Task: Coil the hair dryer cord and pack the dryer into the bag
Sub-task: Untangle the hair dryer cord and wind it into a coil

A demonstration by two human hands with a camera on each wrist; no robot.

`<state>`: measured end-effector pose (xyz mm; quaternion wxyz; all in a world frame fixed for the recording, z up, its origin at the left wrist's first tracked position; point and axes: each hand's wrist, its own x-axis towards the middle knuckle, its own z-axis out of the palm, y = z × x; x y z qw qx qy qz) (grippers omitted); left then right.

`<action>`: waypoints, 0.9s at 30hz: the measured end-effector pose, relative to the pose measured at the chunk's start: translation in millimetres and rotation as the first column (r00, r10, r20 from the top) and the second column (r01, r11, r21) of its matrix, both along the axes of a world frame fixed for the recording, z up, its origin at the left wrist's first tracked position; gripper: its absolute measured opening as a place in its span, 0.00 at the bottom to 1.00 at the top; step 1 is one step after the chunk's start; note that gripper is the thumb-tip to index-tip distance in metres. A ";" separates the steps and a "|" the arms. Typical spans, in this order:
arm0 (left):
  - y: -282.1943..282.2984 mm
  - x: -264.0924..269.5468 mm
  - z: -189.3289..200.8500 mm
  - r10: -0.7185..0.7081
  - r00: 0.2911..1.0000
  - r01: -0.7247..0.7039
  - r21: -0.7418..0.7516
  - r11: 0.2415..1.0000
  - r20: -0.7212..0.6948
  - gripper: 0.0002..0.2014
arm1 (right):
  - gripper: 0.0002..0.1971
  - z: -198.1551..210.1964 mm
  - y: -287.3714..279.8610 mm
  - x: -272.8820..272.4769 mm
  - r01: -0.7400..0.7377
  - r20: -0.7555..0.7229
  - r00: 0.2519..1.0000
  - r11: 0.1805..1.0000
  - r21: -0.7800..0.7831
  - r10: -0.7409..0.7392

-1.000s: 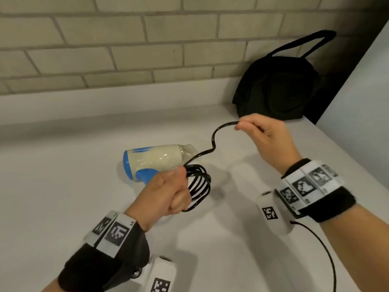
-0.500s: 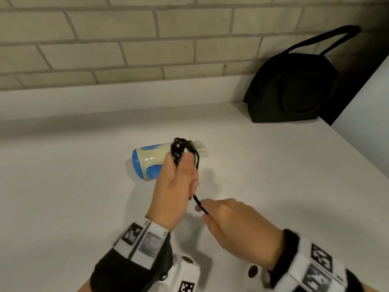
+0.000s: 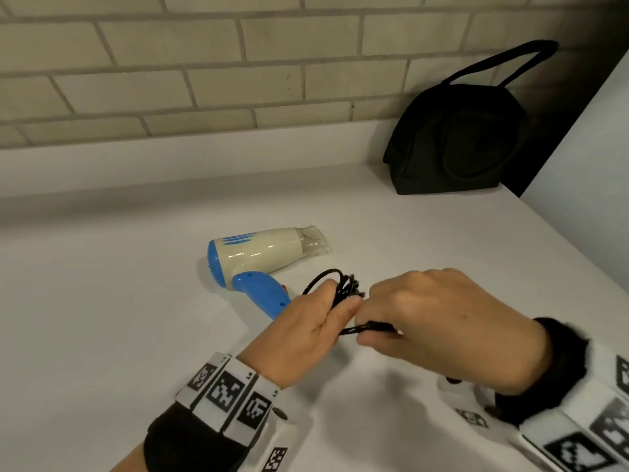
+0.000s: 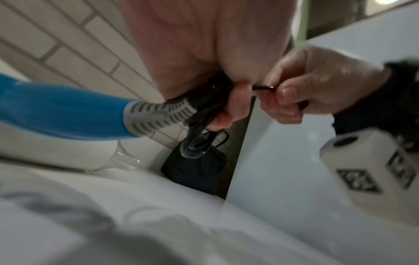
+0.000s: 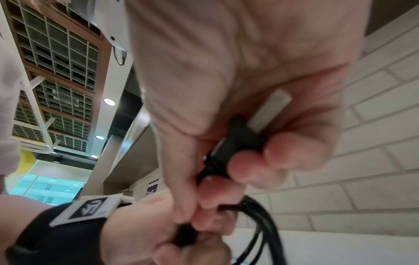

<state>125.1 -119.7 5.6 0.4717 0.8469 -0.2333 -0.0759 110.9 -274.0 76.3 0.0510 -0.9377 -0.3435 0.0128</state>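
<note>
A cream and blue hair dryer (image 3: 262, 257) lies on the white counter (image 3: 102, 318), nozzle pointing right. Its black cord (image 3: 343, 287) is gathered into a bundle of loops just right of the blue handle (image 4: 56, 114). My left hand (image 3: 306, 332) grips that bundle (image 4: 204, 129). My right hand (image 3: 432, 321) meets the left and holds the cord's plug end (image 5: 238, 143), its metal prong (image 5: 269, 111) showing between the fingers. A black bag (image 3: 459, 141) with an upright strap stands at the back right against the brick wall.
A brick wall (image 3: 204, 69) runs along the back of the counter. A white panel (image 3: 585, 185) closes the right side beside the bag. White marker cuffs and small cameras sit on both wrists.
The right hand has swung from far right, down under, and up beside the left hand. The free cord has shortened to the plug end, and the bundle has moved right of the dryer handle.
</note>
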 end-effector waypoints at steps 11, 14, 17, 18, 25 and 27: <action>18.6 10.8 18.6 -0.088 0.964 0.054 -0.142 0.988 -0.250 0.15 | 0.09 -11.9 -3.7 38.4 -0.276 0.300 0.926 0.953 0.122 0.230; 20.8 10.9 20.0 -0.081 0.951 0.055 -0.096 0.994 -0.299 0.12 | 0.09 -15.8 -2.4 41.2 -0.342 0.246 0.926 0.914 0.218 0.288; 22.1 13.3 18.0 -0.065 0.937 0.050 -0.051 0.997 -0.344 0.13 | 0.13 -21.3 -2.0 44.7 -0.368 0.315 0.901 0.910 0.190 0.299; 22.0 14.1 16.9 -0.063 0.934 0.054 -0.036 0.998 -0.352 0.15 | 0.15 -24.4 -1.5 46.4 -0.364 0.355 0.891 0.913 0.182 0.284; 23.6 14.3 12.7 -0.117 0.896 0.083 -0.097 0.992 -0.429 0.20 | 0.08 -50.7 6.7 51.4 -0.111 0.050 0.993 0.764 0.636 0.103; 26.2 15.0 10.1 -0.133 0.905 0.087 -0.131 0.988 -0.404 0.17 | 0.07 -62.9 11.6 48.0 0.138 -0.245 0.965 0.607 0.783 0.096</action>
